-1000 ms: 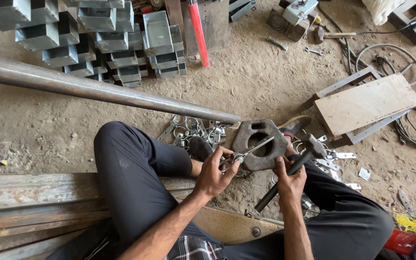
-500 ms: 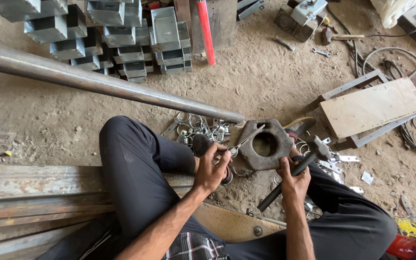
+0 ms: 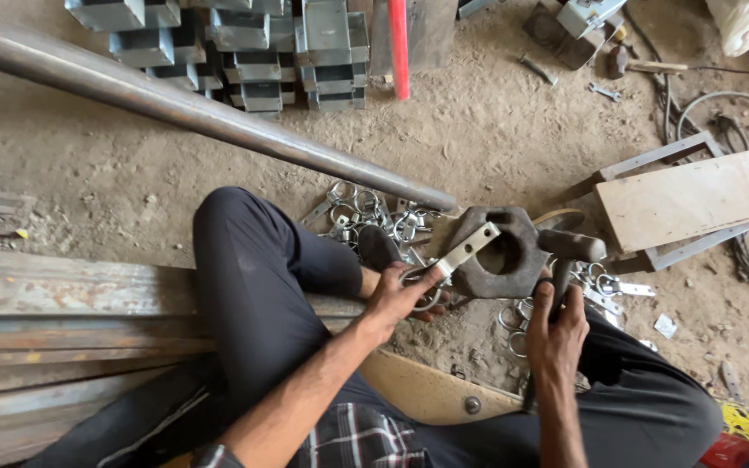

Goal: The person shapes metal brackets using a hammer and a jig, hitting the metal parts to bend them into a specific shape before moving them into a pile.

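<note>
My left hand [image 3: 398, 298] grips a bright metal clamp piece [image 3: 454, 257], a ring with a flat strap end, and rests that strap across a heavy dark iron block with a round hole [image 3: 503, 254]. My right hand [image 3: 557, 331] is closed on the handle of a hammer [image 3: 568, 251], whose dark head sits just to the right of the block, close above it. The block lies on the dirt floor between my knees. My legs in dark trousers frame the spot on both sides.
A pile of shiny ring clamps [image 3: 364, 213] lies behind the block, more at its right. A long steel pipe [image 3: 184, 111] crosses from upper left. Stacked grey channel pieces [image 3: 244, 52], a wooden board on a frame [image 3: 685, 201], cables and rusty beams [image 3: 62, 303] surround me.
The hammer has swung from lying low and tilted beside my right hand to upright with its head next to the block. My left hand still holds the clamp on the block.
</note>
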